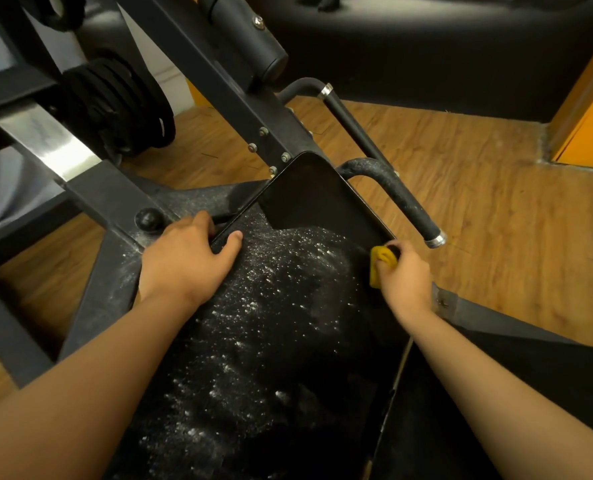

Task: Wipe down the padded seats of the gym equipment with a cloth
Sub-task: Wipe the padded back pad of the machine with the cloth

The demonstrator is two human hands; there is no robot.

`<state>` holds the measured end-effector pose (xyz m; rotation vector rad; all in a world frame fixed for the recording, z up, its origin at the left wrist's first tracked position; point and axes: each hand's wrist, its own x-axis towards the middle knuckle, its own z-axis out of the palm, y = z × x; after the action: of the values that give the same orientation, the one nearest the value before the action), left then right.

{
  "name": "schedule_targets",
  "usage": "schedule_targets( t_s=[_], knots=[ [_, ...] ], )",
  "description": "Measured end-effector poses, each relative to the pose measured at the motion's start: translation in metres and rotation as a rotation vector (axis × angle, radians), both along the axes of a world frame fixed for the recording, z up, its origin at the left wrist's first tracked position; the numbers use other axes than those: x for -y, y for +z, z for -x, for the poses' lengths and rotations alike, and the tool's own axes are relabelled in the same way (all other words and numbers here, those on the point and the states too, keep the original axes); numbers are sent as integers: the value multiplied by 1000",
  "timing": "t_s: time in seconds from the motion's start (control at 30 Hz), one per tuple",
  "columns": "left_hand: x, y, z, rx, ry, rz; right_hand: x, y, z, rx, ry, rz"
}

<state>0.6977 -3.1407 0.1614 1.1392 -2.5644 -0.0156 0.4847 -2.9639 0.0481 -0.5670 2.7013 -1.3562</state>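
at the far left of the machine, black weight plates (115,105) sit stacked on the dark steel frame (90,188), whose lower beams are powdered white. on the left edge of the padded seat (270,358), near its far corner, the left hand (187,258) grips the rim, thumb lying on top of the pad and fingers curled down over the side. white dust (253,306) speckles the black seat from its near end up through the middle, while the far end is dark and glossy. at the seat's right edge, close to the far right corner, the right hand (407,278) is clamped round a bunched yellow cloth (379,265), pressing it against the side of the pad. just beyond that corner a dusty grab handle (402,199) juts out over the wooden floor (478,202), with a second handle (353,126) behind it. an orange wall (592,126) fills the right margin.
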Motion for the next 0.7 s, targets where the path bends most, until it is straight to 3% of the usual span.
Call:
schedule_targets(
  t_s=[0.17,0.23,0.33,0.4,0.47,0.63,0.7],
  knots=[
    [0,0,0,-10,0,-6,-5,15,-37,-29,484,141],
    [0,-1,-1,-10,1,-3,-3,9,-22,-57,411,127],
    [0,-1,0,-10,3,1,15,7,-4,-16,60,156],
    [0,-1,0,-8,-1,1,31,14,-10,-21,-54,166],
    [0,0,1,-6,1,-3,39,24,-27,-55,27,185],
    [0,0,-1,-2,-1,-16,20,33,-43,-86,489,138],
    [0,0,0,3,4,-16,22,28,-27,-104,407,131]
  ],
)
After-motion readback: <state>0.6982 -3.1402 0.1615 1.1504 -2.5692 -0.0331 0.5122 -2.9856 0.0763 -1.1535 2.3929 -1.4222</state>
